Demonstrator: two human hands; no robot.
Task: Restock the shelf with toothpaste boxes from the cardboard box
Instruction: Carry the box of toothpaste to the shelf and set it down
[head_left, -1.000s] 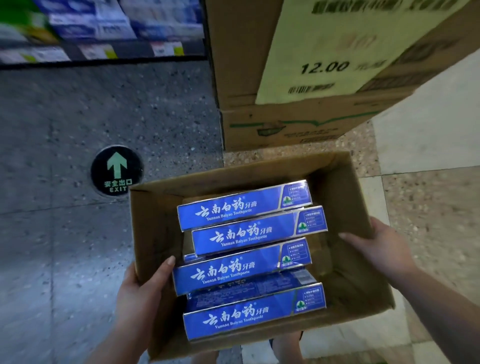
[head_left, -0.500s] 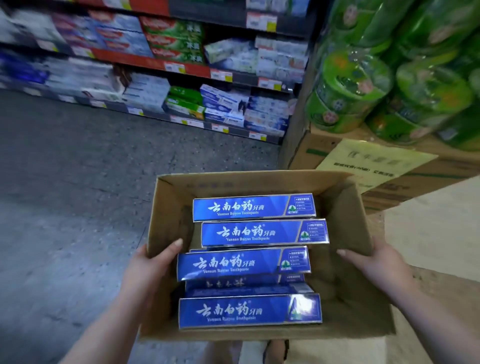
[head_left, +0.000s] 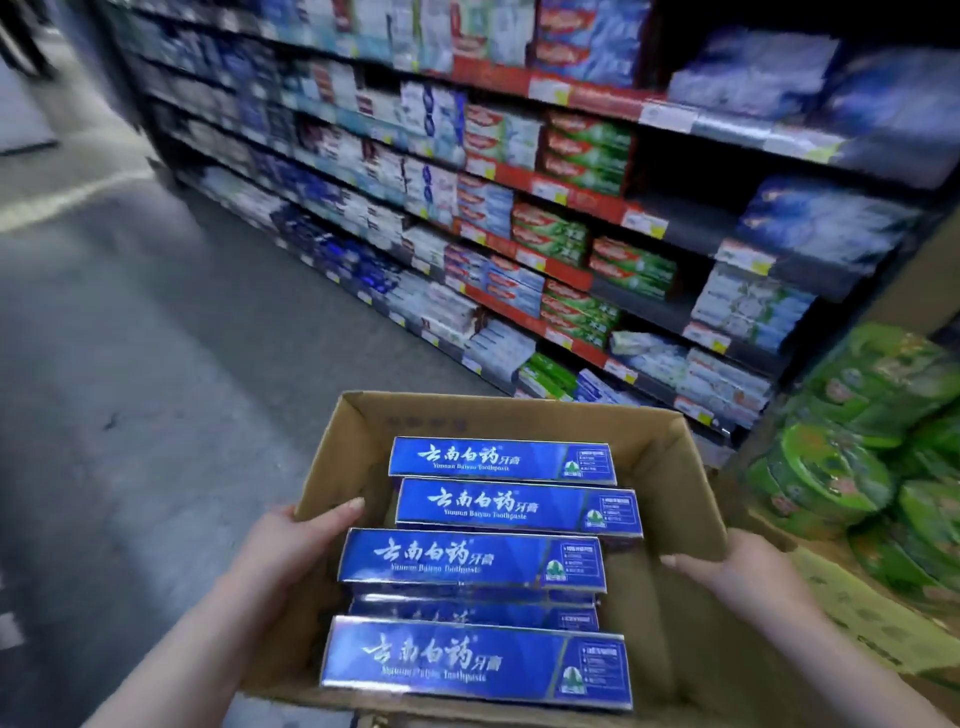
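An open cardboard box (head_left: 675, 467) is carried in front of me, with several blue toothpaste boxes (head_left: 470, 558) lying flat inside it. My left hand (head_left: 291, 551) grips the box's left wall, thumb over the rim and inside. My right hand (head_left: 737, 577) grips the right wall the same way, thumb on the inner side. Ahead and to the right runs a tall dark shelf (head_left: 519, 208) stocked with rows of toothpaste in blue, red, green and white packs.
Grey aisle floor (head_left: 130, 364) stretches to the left of the shelf. At the right stands a stack of green wrapped packs (head_left: 857, 457) on a cardboard carton, close to the box's right side. A dark gap shows on the shelf (head_left: 691, 228) beside the green packs.
My view has risen from the floor to the shelf, which is now larger and nearer. Both hands keep the same hold on the box, and the toothpaste boxes lie as before.
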